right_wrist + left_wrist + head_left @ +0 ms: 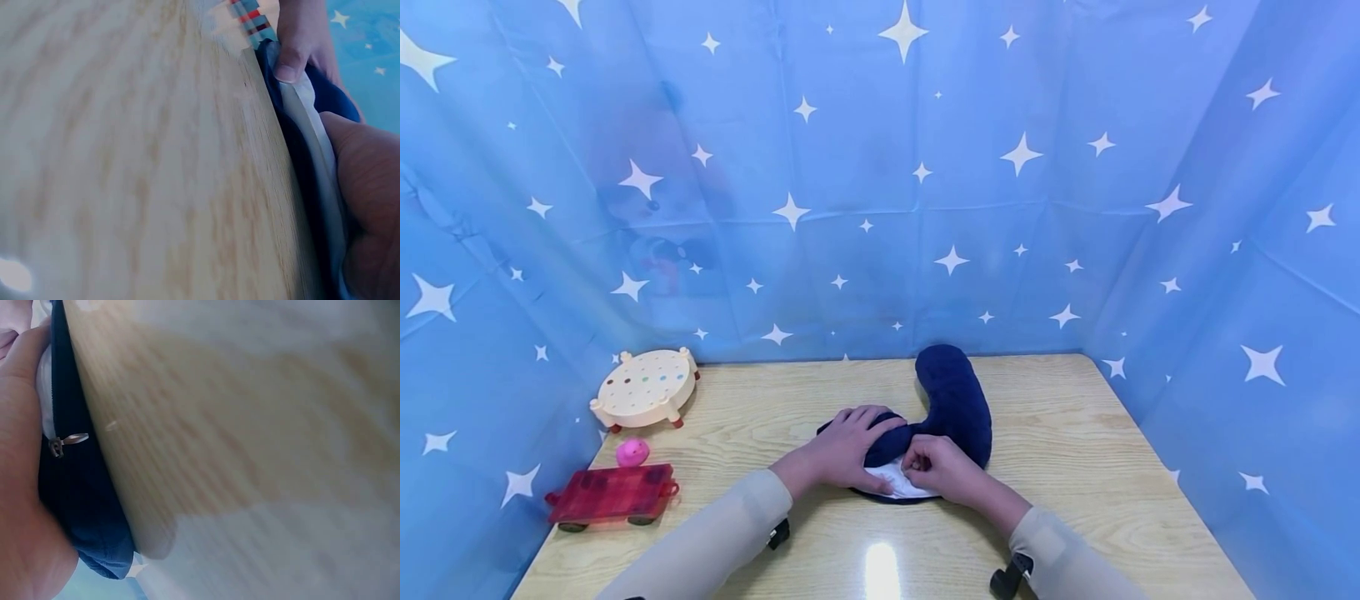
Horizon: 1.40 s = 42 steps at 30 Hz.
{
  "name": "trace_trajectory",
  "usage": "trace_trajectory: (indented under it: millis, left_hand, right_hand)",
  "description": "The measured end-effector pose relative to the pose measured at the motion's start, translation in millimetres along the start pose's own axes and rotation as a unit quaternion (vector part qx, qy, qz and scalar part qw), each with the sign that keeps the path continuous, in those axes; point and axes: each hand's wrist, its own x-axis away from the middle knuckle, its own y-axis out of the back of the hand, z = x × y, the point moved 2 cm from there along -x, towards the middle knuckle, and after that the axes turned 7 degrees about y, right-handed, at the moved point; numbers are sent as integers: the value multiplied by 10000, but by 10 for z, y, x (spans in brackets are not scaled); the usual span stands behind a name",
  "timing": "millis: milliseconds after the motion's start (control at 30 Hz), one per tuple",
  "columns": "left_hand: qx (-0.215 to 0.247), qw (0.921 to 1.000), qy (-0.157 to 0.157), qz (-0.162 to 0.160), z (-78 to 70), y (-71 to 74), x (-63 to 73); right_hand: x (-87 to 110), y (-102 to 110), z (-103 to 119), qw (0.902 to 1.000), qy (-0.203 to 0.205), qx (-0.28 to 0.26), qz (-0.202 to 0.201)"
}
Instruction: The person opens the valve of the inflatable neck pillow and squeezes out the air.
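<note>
A navy U-shaped neck pillow (958,400) lies on the table, its cover unzipped along the near side. Through the opening shows a white inner part (887,477). My left hand (842,450) grips the pillow's left arm, fingers over the top and thumb on the white part. My right hand (943,468), fingers curled, pinches material at the opening; exactly what lies between its fingertips is hidden. In the left wrist view, a metal zip pull (75,439) sits at one end of the opening, beside the left palm.
On the wooden table (1075,467), a red transparent toy wagon (617,493) stands at the left. Behind it are a small pink toy (632,452) and a cream round toy stand (646,387) with coloured dots. A blue star-patterned curtain (865,275) hangs around the back and sides.
</note>
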Motion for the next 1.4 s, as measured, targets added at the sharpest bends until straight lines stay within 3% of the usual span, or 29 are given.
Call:
trace_trajectory:
  millis: [400, 933, 1400]
  left_hand:
    - [-9, 9993, -287, -240, 1, 3, 2]
    - [-15, 9997, -201, 113, 23, -36, -3]
    - [-219, 9996, -139, 129, -5, -32, -7]
  right_hand:
    - [-3, 5, -9, 9998, -180, -39, 87]
    - [-3, 6, -23, 9997, -207, -66, 117]
    - [-7, 10, -26, 9996, -241, -80, 156]
